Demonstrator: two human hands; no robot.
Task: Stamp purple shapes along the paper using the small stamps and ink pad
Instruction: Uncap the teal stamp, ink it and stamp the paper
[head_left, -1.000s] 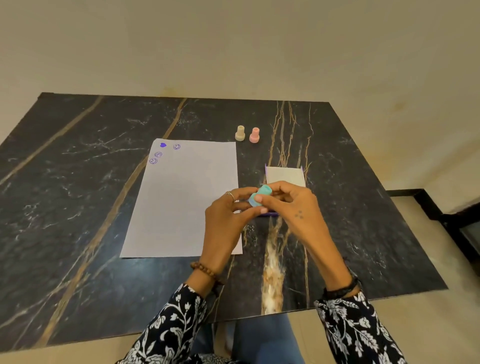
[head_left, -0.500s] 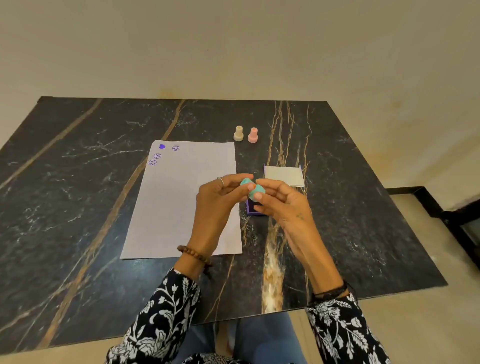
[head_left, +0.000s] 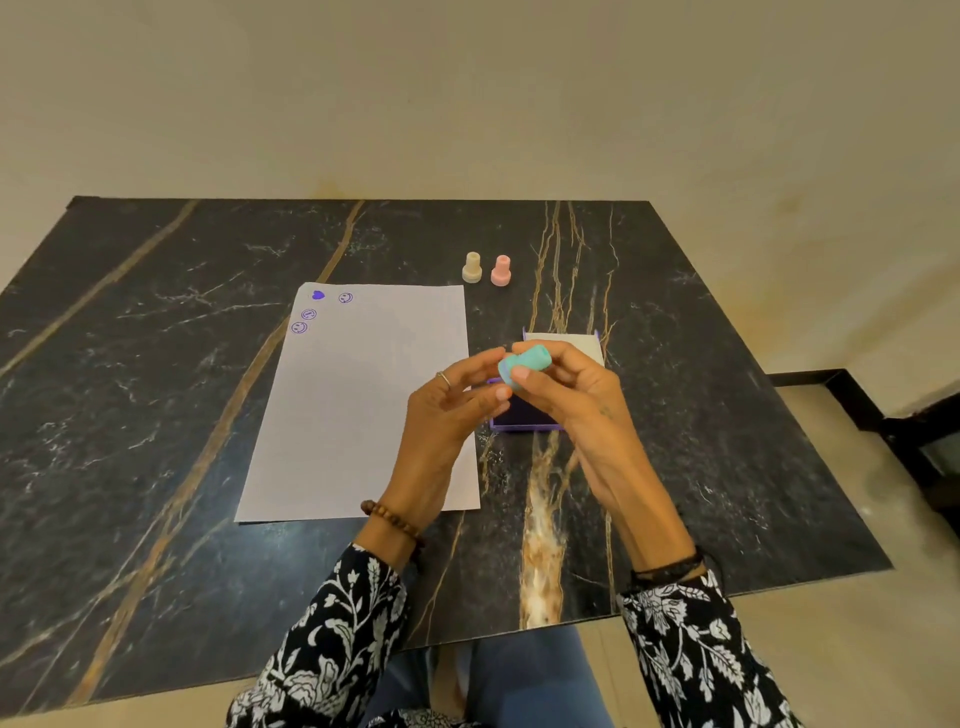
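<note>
Raised and tipped sideways since half a second ago: teal stamp (head_left: 523, 365), pinched by right hand (head_left: 566, 395) above ink pad (head_left: 524, 418); left hand (head_left: 447, 410) loosened, fingertips beside base. Beyond: table (head_left: 156, 415), paper (head_left: 358, 405), cream stamp (head_left: 472, 267), pink stamp (head_left: 501, 270). Light, rigid, probably slick; best held at narrow neck

No readable text — paper (head_left: 363, 400) bears only purple stamped faces, heart.
</note>
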